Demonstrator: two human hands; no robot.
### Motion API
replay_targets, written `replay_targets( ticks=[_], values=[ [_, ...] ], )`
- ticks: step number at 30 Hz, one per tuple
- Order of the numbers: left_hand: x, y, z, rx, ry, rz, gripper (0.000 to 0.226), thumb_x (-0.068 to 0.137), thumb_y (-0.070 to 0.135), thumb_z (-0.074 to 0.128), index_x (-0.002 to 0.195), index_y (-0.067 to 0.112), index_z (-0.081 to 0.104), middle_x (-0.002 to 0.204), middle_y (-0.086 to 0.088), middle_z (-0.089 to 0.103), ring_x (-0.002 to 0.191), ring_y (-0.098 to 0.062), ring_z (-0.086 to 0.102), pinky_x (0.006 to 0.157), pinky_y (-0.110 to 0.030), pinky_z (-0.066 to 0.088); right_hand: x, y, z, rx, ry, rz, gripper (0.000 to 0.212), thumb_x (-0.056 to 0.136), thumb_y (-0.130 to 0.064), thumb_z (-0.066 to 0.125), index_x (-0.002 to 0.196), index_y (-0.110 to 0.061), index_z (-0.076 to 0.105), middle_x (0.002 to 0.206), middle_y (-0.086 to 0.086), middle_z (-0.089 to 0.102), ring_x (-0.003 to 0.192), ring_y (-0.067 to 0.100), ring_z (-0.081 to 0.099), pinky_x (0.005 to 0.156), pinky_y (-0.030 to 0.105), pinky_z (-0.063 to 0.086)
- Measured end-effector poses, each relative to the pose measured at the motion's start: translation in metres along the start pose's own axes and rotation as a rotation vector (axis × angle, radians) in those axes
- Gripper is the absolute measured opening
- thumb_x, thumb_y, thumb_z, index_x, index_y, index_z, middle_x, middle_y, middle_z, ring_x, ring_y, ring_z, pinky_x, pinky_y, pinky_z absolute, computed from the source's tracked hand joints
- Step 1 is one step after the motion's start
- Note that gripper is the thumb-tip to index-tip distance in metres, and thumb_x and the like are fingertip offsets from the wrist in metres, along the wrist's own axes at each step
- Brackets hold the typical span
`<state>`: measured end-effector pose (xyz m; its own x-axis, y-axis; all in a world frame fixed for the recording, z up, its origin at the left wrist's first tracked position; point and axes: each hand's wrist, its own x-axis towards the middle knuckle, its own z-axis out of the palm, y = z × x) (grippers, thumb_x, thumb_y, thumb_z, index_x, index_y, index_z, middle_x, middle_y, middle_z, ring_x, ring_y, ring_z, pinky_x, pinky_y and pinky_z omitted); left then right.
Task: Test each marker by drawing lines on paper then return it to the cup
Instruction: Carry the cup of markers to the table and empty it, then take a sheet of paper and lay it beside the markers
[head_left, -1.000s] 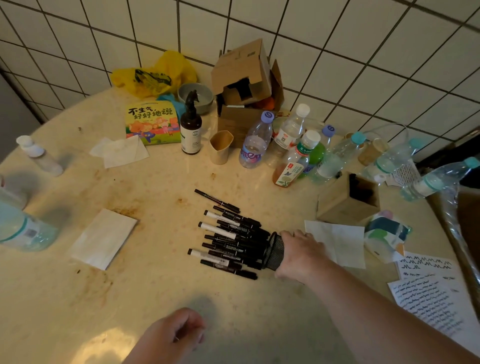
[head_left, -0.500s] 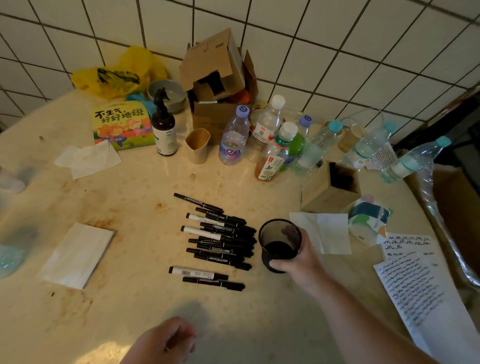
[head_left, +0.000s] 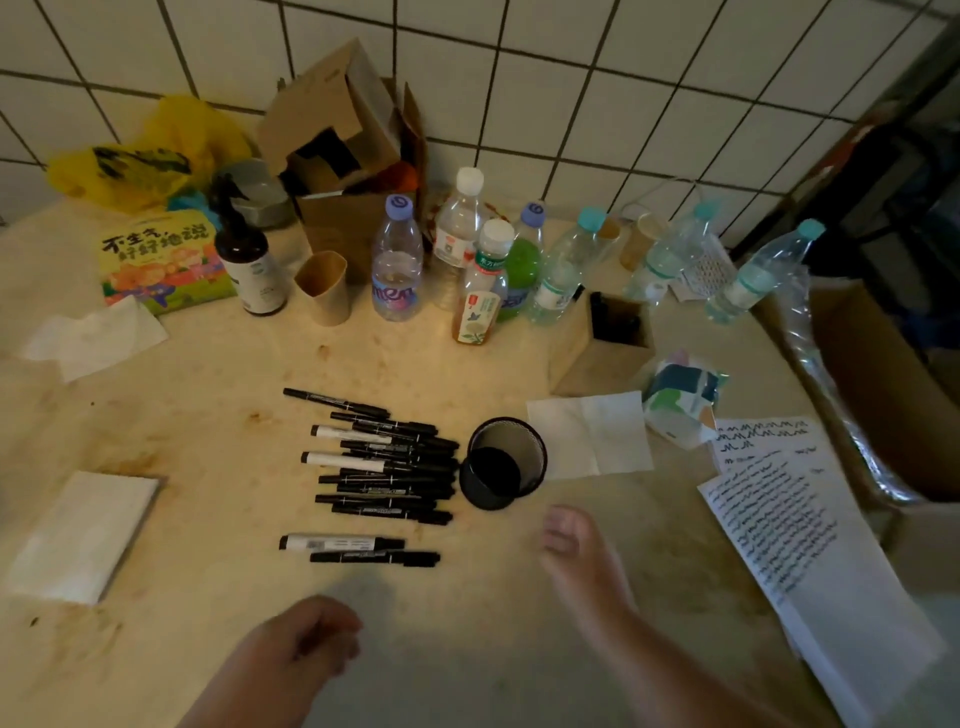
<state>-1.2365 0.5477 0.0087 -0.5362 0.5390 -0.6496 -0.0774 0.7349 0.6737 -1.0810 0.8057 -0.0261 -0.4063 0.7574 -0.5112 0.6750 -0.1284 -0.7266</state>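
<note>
Markers lie heaped on the table beside the empty upright cup.
Both hands hold nothing: right hand relaxed near the cup; left hand loosely curled; markers look light, stiff, slick; pinch mid-barrel.

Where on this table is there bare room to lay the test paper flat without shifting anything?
Bare tabletop lies between the folded white napkin and the markers, and along the near edge between the left hand and right hand. The bottles and boxes crowd the back.
</note>
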Motion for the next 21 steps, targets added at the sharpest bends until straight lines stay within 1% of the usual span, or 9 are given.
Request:
replay_targets(
  ticks=[1,3,5,7,9,11,15,19,21],
  values=[
    [-0.001,0.002,0.004,-0.013,0.027,-0.004,0.038,0.089,0.004,0.066,0.073,0.037,0.071,0.078,0.005,0.078,0.069,-0.01,0.071,0.075,-0.03,0.054,-0.01,0.01,-0.006,-0.006,-0.008,-0.003,0.044,0.084,0.013,0.062,0.117,-0.016,0.062,0.11,0.0,0.071,0.095,0.011,0.067,0.066,0.008,0.048],
    [-0.004,0.005,0.015,-0.006,0.053,0.009,0.038,0.09,0.005,0.065,0.076,0.04,0.07,0.079,0.005,0.078,0.069,-0.01,0.071,0.072,-0.027,0.053,-0.03,0.033,-0.02,-0.014,-0.048,-0.004,0.041,0.08,0.013,0.067,0.105,-0.02,0.067,0.092,-0.004,0.078,0.093,0.011,0.072,0.073,0.011,0.049],
    [-0.009,0.009,0.033,0.006,0.078,0.01,0.041,0.09,0.003,0.064,0.077,0.041,0.069,0.079,0.004,0.077,0.067,-0.009,0.071,0.065,-0.019,0.051,-0.048,0.056,-0.043,0.009,-0.113,-0.016,0.049,0.077,0.022,0.064,0.101,-0.021,0.069,0.081,-0.01,0.079,0.083,0.004,0.074,0.074,0.015,0.049],
    [-0.015,0.015,0.052,-0.008,0.12,0.006,0.036,0.09,0.0,0.064,0.075,0.031,0.073,0.077,0.001,0.077,0.065,-0.012,0.07,0.06,-0.017,0.049,-0.059,0.073,-0.067,0.025,-0.177,-0.038,0.056,0.077,0.03,0.055,0.102,-0.019,0.066,0.077,-0.014,0.079,0.076,-0.004,0.072,0.074,0.012,0.049],
    [-0.023,0.026,0.077,-0.05,0.184,-0.001,0.026,0.091,-0.003,0.063,0.08,0.019,0.074,0.076,-0.003,0.077,0.069,-0.021,0.069,0.062,-0.025,0.049,-0.068,0.088,-0.101,0.026,-0.259,-0.055,0.058,0.078,0.031,0.051,0.106,-0.017,0.065,0.08,-0.009,0.078,0.076,-0.006,0.072,0.075,0.01,0.049],
    [-0.032,0.04,0.103,-0.093,0.196,-0.01,0.02,0.092,-0.003,0.061,0.085,0.011,0.073,0.076,-0.007,0.076,0.072,-0.027,0.068,0.067,-0.033,0.048,-0.069,0.1,-0.134,0.032,-0.289,-0.085,0.056,0.079,0.028,0.053,0.105,-0.02,0.065,0.087,-0.004,0.077,0.077,-0.004,0.073,0.078,0.011,0.05],
    [-0.04,0.064,0.161,-0.096,0.171,-0.018,0.017,0.093,-0.004,0.059,0.088,0.006,0.071,0.076,-0.01,0.076,0.073,-0.03,0.067,0.068,-0.037,0.046,-0.062,0.127,-0.193,0.072,-0.27,-0.077,0.049,0.081,0.02,0.058,0.104,-0.021,0.07,0.089,0.002,0.079,0.088,0.015,0.075,0.087,0.019,0.054],
    [-0.046,0.087,0.209,-0.1,0.139,-0.044,0.016,0.094,-0.004,0.059,0.09,0.006,0.071,0.077,-0.011,0.076,0.074,-0.03,0.069,0.069,-0.039,0.047,-0.059,0.156,-0.232,0.095,-0.185,-0.021,0.034,0.082,0.003,0.075,0.099,-0.026,0.074,0.087,-0.009,0.08,0.084,0.002,0.074,0.08,0.014,0.053],
    [-0.051,0.097,0.226,-0.099,0.095,-0.059,0.015,0.094,-0.003,0.059,0.091,0.006,0.07,0.078,-0.011,0.076,0.073,-0.027,0.069,0.068,-0.037,0.047,-0.058,0.168,-0.241,0.091,-0.169,0.018,0.029,0.081,-0.004,0.081,0.093,-0.029,0.076,0.086,-0.013,0.08,0.082,-0.001,0.073,0.084,0.022,0.056]
  ],
)
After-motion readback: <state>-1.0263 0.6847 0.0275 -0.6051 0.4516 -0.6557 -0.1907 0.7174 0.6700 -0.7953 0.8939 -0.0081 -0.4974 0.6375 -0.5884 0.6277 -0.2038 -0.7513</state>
